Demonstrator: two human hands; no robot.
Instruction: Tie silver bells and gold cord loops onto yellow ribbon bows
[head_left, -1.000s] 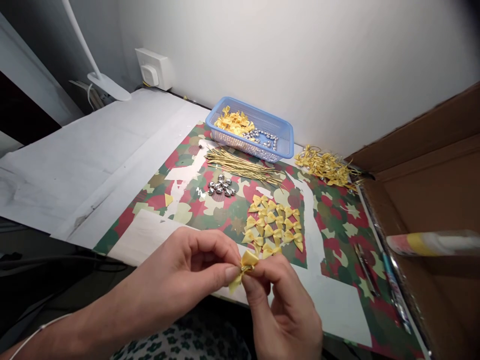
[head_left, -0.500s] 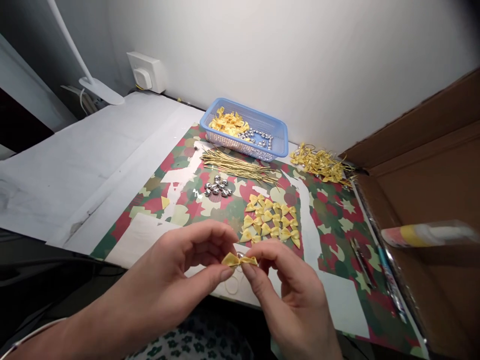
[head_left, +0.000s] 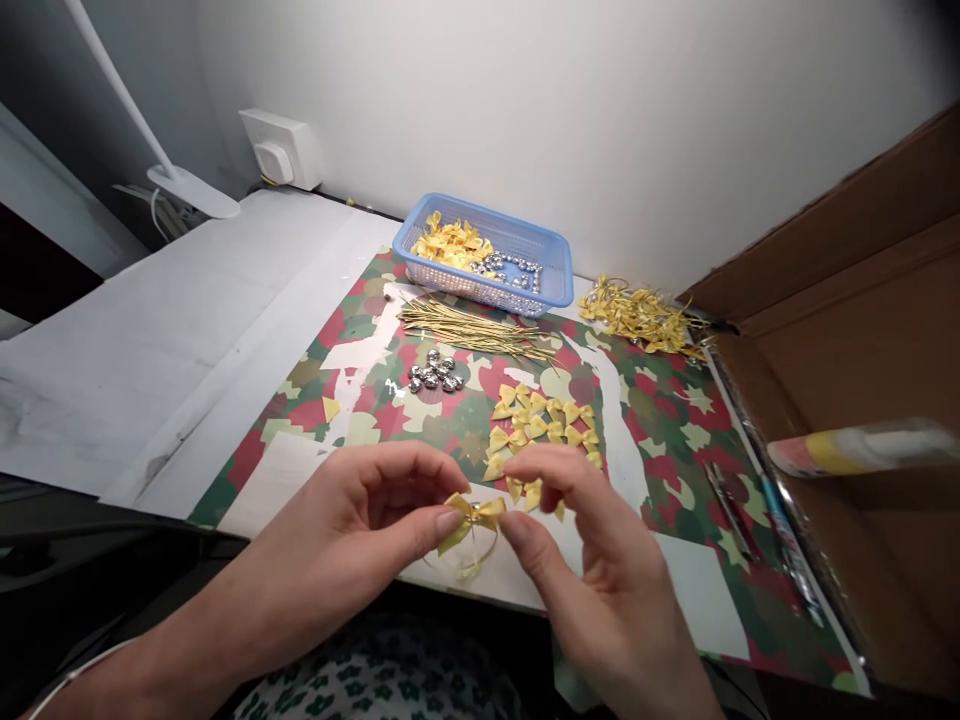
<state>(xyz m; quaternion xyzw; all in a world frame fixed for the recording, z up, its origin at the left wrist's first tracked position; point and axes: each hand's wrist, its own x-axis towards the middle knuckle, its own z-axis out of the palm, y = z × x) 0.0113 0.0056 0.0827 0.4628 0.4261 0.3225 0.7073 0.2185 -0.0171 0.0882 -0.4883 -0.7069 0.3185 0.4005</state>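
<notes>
A small yellow ribbon bow (head_left: 474,517) with a thin gold loop hanging under it is pinched between thumb and forefinger of my left hand (head_left: 360,530). My right hand (head_left: 592,570) holds the bow's other end with its fingertips, over the near edge of the table. Just beyond my fingers lies a cluster of several loose yellow bows (head_left: 541,424) on the camouflage-patterned sheet (head_left: 660,420). Farther back are a small heap of silver bells (head_left: 435,372) and a bundle of gold wire strands (head_left: 472,330).
A blue basket (head_left: 559,285) with bows and bells stands by the wall. A pile of finished yellow bows (head_left: 641,315) lies to its right. A cardboard box (head_left: 862,370) fills the right side. White paper (head_left: 150,320) covers the left; a lamp base (head_left: 193,190) and a wall socket (head_left: 281,150) sit behind.
The bow went from crumpled upright between my fingers to spread flat, and now hangs tilted with its gold loop showing below. My hands shifted slightly.
</notes>
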